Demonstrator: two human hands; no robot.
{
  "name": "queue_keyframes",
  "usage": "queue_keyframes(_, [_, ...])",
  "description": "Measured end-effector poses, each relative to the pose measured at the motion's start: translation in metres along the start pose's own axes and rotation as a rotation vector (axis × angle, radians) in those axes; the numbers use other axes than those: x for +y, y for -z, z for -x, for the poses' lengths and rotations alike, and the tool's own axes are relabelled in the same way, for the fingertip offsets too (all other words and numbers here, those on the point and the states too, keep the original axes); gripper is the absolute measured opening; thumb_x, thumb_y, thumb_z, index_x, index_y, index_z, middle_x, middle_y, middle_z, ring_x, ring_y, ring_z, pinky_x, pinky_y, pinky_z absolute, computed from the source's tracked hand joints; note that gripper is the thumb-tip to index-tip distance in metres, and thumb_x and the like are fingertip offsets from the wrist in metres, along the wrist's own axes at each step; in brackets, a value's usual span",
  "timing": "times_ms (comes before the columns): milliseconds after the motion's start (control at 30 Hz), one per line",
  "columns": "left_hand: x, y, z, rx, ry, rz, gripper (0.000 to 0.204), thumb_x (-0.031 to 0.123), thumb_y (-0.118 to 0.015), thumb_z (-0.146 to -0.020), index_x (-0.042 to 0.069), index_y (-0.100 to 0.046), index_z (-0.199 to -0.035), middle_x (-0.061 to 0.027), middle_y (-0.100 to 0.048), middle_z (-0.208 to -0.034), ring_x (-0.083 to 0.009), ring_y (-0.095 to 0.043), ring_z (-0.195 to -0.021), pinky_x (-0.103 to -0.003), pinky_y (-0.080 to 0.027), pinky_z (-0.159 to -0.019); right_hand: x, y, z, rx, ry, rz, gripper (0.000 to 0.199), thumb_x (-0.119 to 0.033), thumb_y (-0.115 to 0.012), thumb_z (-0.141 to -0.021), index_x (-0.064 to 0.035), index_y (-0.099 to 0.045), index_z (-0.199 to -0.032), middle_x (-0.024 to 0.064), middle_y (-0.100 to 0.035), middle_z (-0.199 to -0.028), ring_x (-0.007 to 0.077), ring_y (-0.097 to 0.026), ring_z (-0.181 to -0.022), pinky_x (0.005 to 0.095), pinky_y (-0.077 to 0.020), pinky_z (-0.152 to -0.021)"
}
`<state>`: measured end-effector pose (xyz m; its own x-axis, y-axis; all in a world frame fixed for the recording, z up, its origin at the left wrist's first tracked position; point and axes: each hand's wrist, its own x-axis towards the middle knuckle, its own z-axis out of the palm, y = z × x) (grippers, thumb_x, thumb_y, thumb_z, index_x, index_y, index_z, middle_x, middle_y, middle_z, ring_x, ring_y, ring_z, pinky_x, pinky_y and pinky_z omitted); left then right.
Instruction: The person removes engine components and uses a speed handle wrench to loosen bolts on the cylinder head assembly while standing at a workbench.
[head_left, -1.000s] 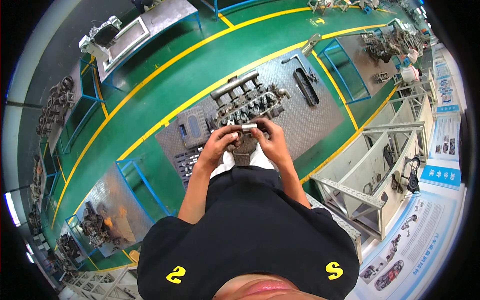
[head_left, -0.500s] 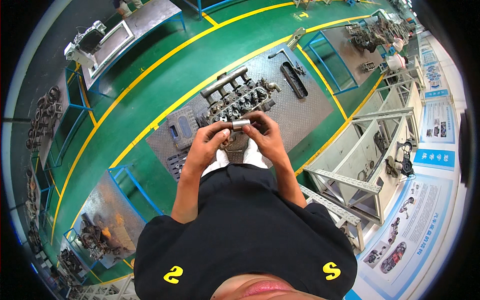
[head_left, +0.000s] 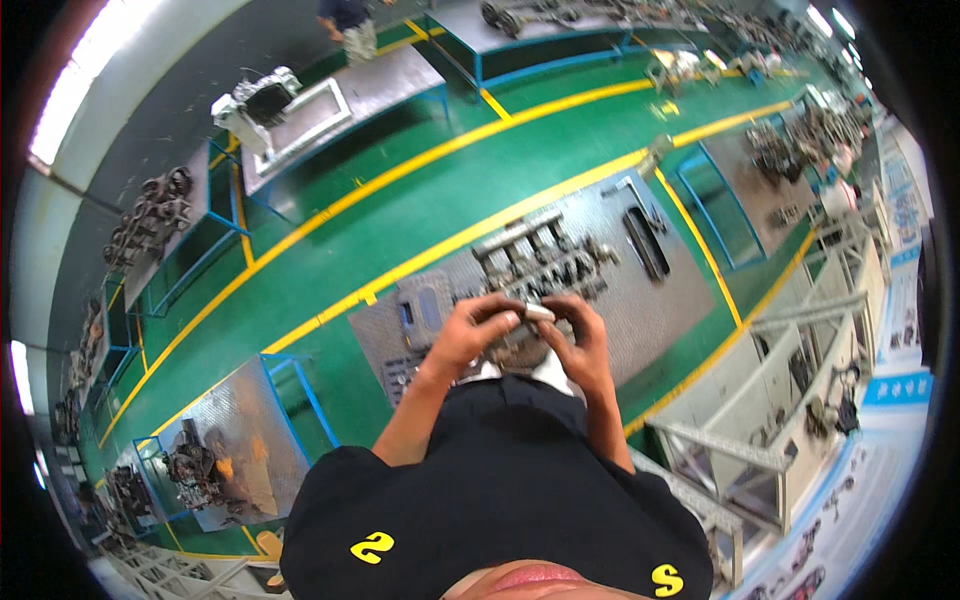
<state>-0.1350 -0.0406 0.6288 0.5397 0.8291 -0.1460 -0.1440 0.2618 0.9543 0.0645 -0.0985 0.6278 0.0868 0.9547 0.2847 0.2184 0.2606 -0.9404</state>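
Both my hands meet in front of me over the near edge of a metal-topped workbench (head_left: pixel 672 315). Between their fingertips is a short silver metal cylinder (head_left: pixel 538 312). My left hand (head_left: pixel 466 336) pinches its left end, thumb against fingers. The right end is gripped by my right hand (head_left: pixel 584 342), its thumb below and fingers above. The cylinder's exact kind does not show, and fingers cover part of it. Just beyond my hands an engine cylinder head (head_left: pixel 560 272) lies on the bench, with a tubular manifold (head_left: pixel 520 245) along its far side.
On the bench, a grey tool case (head_left: pixel 424 308) is at left, a long black tray (head_left: pixel 646 243) at right. White metal frames (head_left: pixel 740 448) stand close on my right. Other benches hold engine parts (head_left: pixel 195 468). Another person (head_left: pixel 350 30) stands far off, behind a bench.
The view has tilted up, so the bench and my hands sit lower and farther right. Both hands still hold the cylinder, now tilted slightly differently.
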Motion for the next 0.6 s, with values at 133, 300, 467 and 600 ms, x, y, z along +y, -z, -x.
queue_keyframes(133, [0.004, 0.006, 0.007, 0.127, -0.222, -0.367, 0.014, 0.01, -0.073, -0.087, 0.0, -0.069, -0.096, -0.0025, -0.063, -0.086, -0.0095, -0.057, -0.08, -0.025, -0.046, -0.074, -0.004, -0.011, 0.006, 0.002, -0.103, -0.116, 0.022, -0.01, -0.066, -0.091, 0.0037, -0.064, -0.108, 0.0099, -0.068, -0.094, 0.0156, -0.064, -0.086, 0.0292, -0.0505, -0.078])
queue_keyframes(300, [0.003, 0.013, 0.014, 0.195, -0.245, -0.353, 0.019, 0.014, -0.075, -0.088, -0.002, -0.067, -0.094, -0.0017, -0.064, -0.076, -0.007, -0.057, -0.069, -0.024, -0.047, -0.062, 0.0, -0.018, 0.004, -0.046, -0.125, -0.15, 0.021, -0.009, -0.068, -0.09, 0.0035, -0.064, -0.107, 0.0103, -0.068, -0.096, 0.0152, -0.065, -0.086, 0.0286, -0.0517, -0.077])
queue_keyframes(467, [0.014, 0.011, 0.004, 0.219, -0.335, -0.446, 0.024, 0.014, -0.078, -0.081, 0.002, -0.067, -0.099, -0.0027, -0.058, -0.082, -0.0104, -0.052, -0.075, -0.027, -0.046, -0.067, -0.011, -0.019, -0.013, -0.027, -0.065, -0.079, 0.02, -0.004, -0.075, -0.083, 0.0023, -0.066, -0.099, 0.0076, -0.068, -0.082, 0.011, -0.065, -0.074, 0.0255, -0.0518, -0.066])
queue_keyframes(600, [0.011, 0.01, 0.0, 0.231, -0.384, -0.473, 0.026, 0.006, -0.076, -0.074, 0.003, -0.067, -0.098, -0.0025, -0.05, -0.079, -0.013, -0.048, -0.072, -0.027, -0.043, -0.065, -0.028, -0.019, -0.02, -0.015, 0.008, 0.006, 0.021, -0.008, -0.079, -0.081, 0.0008, -0.067, -0.097, 0.0061, -0.069, -0.08, 0.0092, -0.065, -0.07, 0.0253, -0.0524, -0.064])
